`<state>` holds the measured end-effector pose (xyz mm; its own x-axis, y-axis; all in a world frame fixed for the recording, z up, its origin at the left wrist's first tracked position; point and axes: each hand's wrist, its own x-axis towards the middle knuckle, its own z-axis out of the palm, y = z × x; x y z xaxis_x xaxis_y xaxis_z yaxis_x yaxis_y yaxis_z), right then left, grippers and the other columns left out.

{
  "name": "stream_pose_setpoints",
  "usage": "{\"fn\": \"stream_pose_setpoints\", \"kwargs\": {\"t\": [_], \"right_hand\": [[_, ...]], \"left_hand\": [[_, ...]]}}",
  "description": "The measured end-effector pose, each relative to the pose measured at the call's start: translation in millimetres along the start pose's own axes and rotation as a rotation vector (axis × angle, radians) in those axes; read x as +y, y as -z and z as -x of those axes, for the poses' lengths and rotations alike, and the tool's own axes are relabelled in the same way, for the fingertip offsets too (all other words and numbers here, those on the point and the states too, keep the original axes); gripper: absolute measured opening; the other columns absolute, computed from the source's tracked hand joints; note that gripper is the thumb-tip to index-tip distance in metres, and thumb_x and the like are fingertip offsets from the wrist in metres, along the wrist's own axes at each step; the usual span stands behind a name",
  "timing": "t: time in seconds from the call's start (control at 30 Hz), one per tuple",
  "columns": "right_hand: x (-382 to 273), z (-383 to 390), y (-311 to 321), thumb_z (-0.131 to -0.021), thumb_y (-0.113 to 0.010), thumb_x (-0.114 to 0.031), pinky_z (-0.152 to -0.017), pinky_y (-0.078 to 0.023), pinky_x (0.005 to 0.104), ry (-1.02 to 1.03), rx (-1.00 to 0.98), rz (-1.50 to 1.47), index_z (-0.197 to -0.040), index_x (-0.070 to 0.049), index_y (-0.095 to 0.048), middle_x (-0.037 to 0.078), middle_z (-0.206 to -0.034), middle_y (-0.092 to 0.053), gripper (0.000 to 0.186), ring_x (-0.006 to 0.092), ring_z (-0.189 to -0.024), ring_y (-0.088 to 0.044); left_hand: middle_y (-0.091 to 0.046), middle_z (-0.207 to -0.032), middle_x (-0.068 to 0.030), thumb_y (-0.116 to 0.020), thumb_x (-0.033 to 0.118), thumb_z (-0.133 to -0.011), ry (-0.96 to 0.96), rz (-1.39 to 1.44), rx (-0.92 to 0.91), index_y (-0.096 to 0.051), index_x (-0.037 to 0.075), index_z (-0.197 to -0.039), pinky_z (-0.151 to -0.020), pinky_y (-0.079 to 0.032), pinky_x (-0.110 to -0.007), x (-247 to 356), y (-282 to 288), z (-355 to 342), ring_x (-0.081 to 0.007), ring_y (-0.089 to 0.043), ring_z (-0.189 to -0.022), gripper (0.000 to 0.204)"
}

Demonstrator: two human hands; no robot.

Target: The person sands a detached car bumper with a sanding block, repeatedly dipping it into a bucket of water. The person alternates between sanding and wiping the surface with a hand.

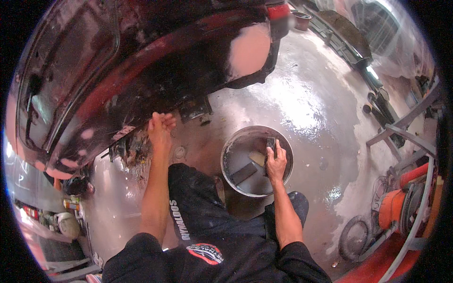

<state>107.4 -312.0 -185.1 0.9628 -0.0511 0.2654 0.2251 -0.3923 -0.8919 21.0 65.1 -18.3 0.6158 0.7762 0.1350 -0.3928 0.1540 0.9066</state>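
- Dark block (270,141), up in the right hand (276,165), and there it hangs over the far right part of the bucket!
- That right hand is pinching it, thumb on the left, fingers along the right, the far end peeking out past the fingertips.
- Direction now: the showing end points away from the person, and the long axis seems to run roughly in line with the forearm; the near end hides under the hand.
- Handling? Looks light and fairly stiff, probably slick if wet, hardly fragile; best hold, I'd say, is by the long sides, keeping the flat face free.
- Below, the round bucket (225,162) carries cloudy liquid, a dark slab (243,173) slanting from near left to far right, and a tan piece (257,158) beside it.
- Across to the left hand (161,129): fingers loosely bent, nothing visible in them, right by the lower edge of the car body (155,70); whether it touches, I cannot tell.
- Farther out, wet floor (306,101) gleams.
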Motion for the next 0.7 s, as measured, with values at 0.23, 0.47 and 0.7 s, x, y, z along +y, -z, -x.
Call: {"fn": "stream_pose_setpoints", "kwargs": {"t": [0.23, 0.47, 0.7], "right_hand": [[-9, -4, 13, -0.092, -0.071, -0.024, -0.092, -0.05, 0.0406, -0.04, 0.119, -0.091, -0.137, -0.004, -0.06, 0.017, -0.11, -0.062, 0.05, 0.0321, -0.103, -0.063], [-11, -7, 21, -0.094, -0.068, -0.023, -0.099, -0.047, 0.0374, -0.149, 0.202, -0.196, -0.136, 0.0, -0.059, 0.018, -0.121, -0.065, 0.048, 0.0304, -0.112, -0.063], [-38, -12, 6, -0.099, -0.062, -0.028, -0.104, -0.044, 0.0373, -0.257, 0.141, -0.464, -0.138, -0.002, -0.058, 0.017, -0.131, -0.064, 0.048, 0.0285, -0.121, -0.061]], "left_hand": [[-0.068, -0.085, -0.005, -0.053, 0.02, -0.104, -0.183, -0.642, -0.347, -0.065, 0.004, -0.095, -0.07, -0.052, -0.031, -21, -46, 108, -0.0148, -0.063, -0.076, 0.022], [-0.072, -0.096, -0.0148, -0.063, 0.021, -0.093, 0.128, -1.055, -1.738, -0.068, 0.001, -0.101, -0.079, -0.053, -0.043, -214, -85, 199, -0.0251, -0.066, -0.084, 0.022], [-0.068, -0.118, -0.0124, -0.066, 0.014, -0.082, 0.201, -0.7, -1.75, -0.065, 0.002, -0.119, -0.083, -0.048, -0.047, -418, 17, 174, -0.0249, -0.062, -0.095, 0.039]]}}
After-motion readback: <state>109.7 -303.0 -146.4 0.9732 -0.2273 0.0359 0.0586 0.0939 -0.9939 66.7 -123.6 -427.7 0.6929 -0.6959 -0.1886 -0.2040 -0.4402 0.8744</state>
